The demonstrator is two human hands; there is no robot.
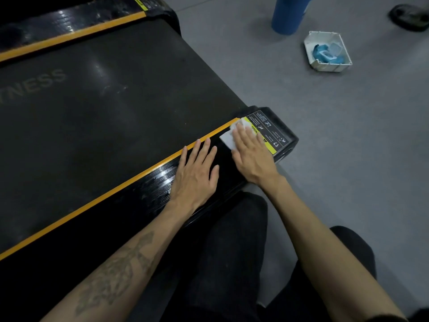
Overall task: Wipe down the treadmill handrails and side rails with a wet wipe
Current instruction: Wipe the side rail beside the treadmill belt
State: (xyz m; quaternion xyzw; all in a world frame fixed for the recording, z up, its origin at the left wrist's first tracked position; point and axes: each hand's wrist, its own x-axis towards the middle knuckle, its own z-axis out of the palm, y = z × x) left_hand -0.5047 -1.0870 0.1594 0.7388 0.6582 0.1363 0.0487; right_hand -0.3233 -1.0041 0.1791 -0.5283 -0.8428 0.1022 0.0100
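Hands at work on a treadmill's near side rail (148,182), at its tail end. The right hand (251,156) lies flat, fingers together, pinning a white wet wipe (227,137) against the glossy black rail where it meets the yellow warning label (269,133) on the end cap; only a folded corner of the wipe shows beyond the fingers. Pressing with the whole palm rather than pinching likely spreads the damp cloth over more of the ribbed surface in each pass. The left hand (197,170) rests open just beside it, palm down with fingers spread, holding nothing, apparently to brace the person, who crouches alongside with dark-trousered knees against the rail.

An orange stripe (97,201) marks the rail's inner edge along the dark running belt (104,89). The far side rail (69,26) lies across the belt; whether it has been cleaned cannot be told. No handrails are in view.

On the grey floor (325,159), well apart from the treadmill, sits a white tray (325,66) holding a blue packet, probably the wipe supply, parked within reach. A blue cylinder (287,15) stands just beyond it.
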